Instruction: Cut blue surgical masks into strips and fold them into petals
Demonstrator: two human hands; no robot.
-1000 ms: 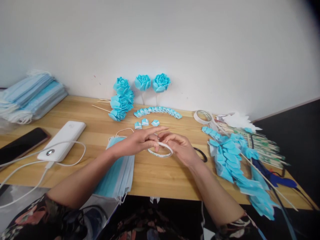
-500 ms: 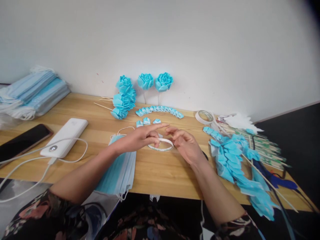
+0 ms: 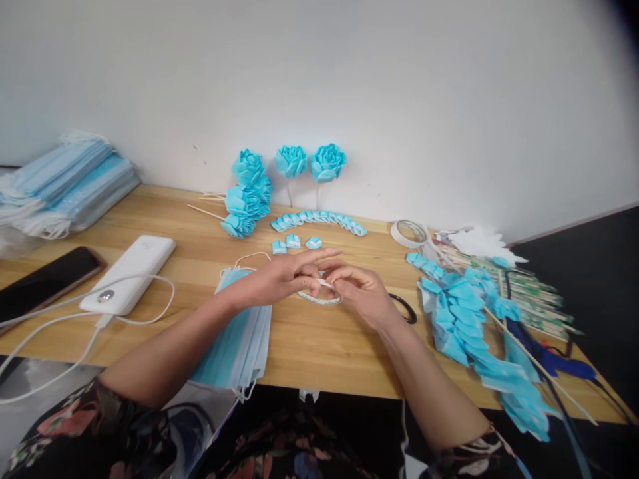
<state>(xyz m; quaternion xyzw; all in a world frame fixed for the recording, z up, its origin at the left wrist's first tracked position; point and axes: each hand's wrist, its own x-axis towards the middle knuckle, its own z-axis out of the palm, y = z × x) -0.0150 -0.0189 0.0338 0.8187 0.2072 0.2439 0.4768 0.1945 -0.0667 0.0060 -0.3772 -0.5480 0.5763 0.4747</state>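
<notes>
Both hands meet over the middle of the wooden table (image 3: pixel 309 346). My left hand (image 3: pixel 284 276) and my right hand (image 3: pixel 362 293) pinch a thin white tape ring (image 3: pixel 319 297) between fingertips, just above the wood. Under my left forearm lies a stack of blue face masks (image 3: pixel 239 339). Behind the hands are three small folded blue pieces (image 3: pixel 294 243) and a curved row of folded blue pieces (image 3: pixel 319 221).
Blue flowers on sticks (image 3: pixel 249 189) lean at the wall. A white power bank (image 3: pixel 130 273) with cable, a phone (image 3: pixel 40 283) and a mask pile (image 3: pixel 64 183) lie left. A tape roll (image 3: pixel 409 233), blue cut pieces (image 3: pixel 469 319), scissors (image 3: pixel 549 356) and sticks lie right.
The two hands have drawn closer together on the tape ring, and the ring now sits lower and more hidden between the fingers. The view shifted slightly.
</notes>
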